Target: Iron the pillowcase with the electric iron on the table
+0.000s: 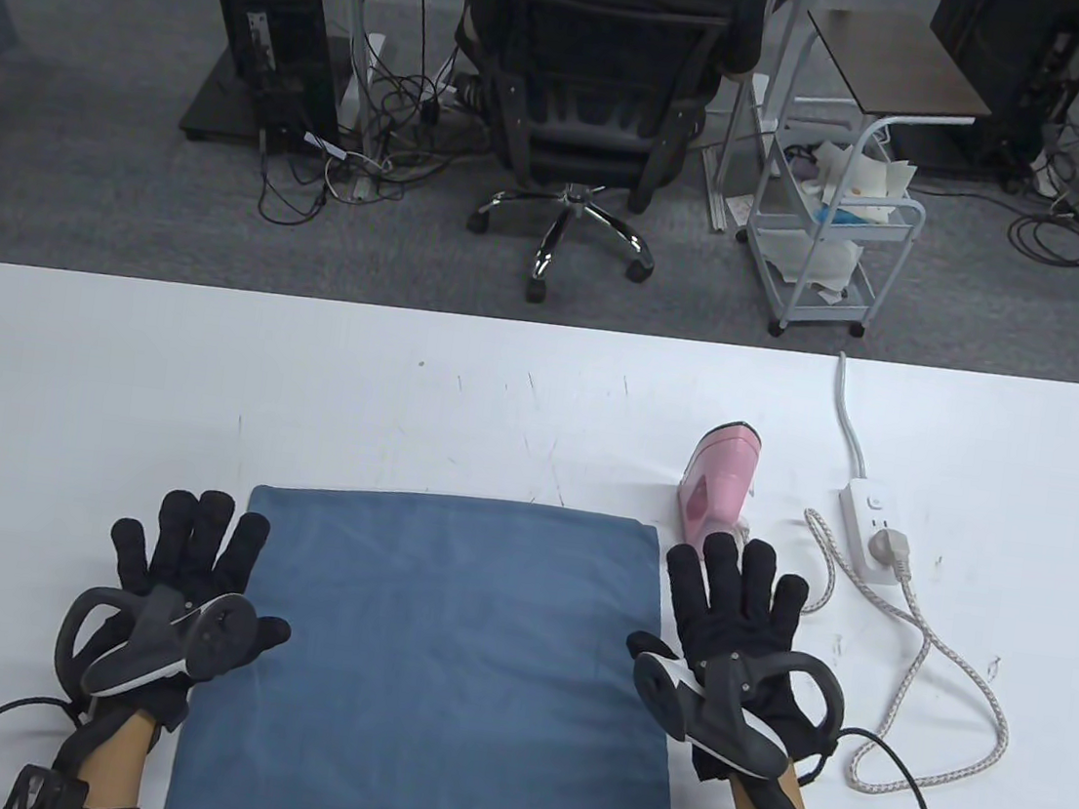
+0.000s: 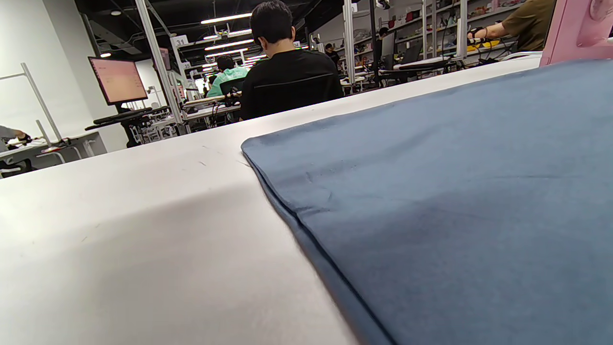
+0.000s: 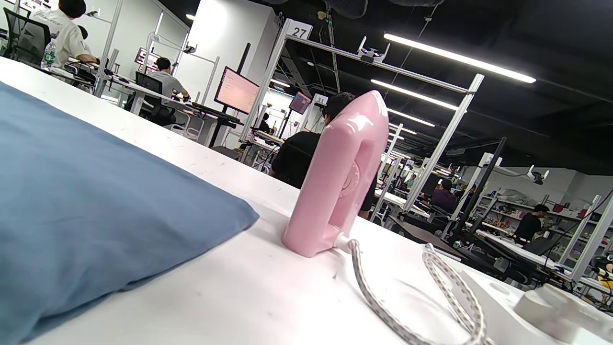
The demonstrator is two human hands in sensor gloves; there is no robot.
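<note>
Your left hand (image 1: 185, 568) lies flat on the white table (image 1: 60, 385), fingers spread, holding nothing, just beside the blue pillowcase (image 1: 442, 678). Across it, your right hand (image 1: 734, 625) lies the same, fingertips at the upright pink iron (image 1: 716, 485); its braided cord (image 1: 949, 671) runs to the power strip (image 1: 864, 523).

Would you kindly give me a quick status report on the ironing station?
Both hands open, left hand and right hand flanking the pillowcase. Pink iron untouched, plugged into power strip. Nothing in the way.

Bright overhead strip lighting, soft shadows (wrist views blurred near lens)
</note>
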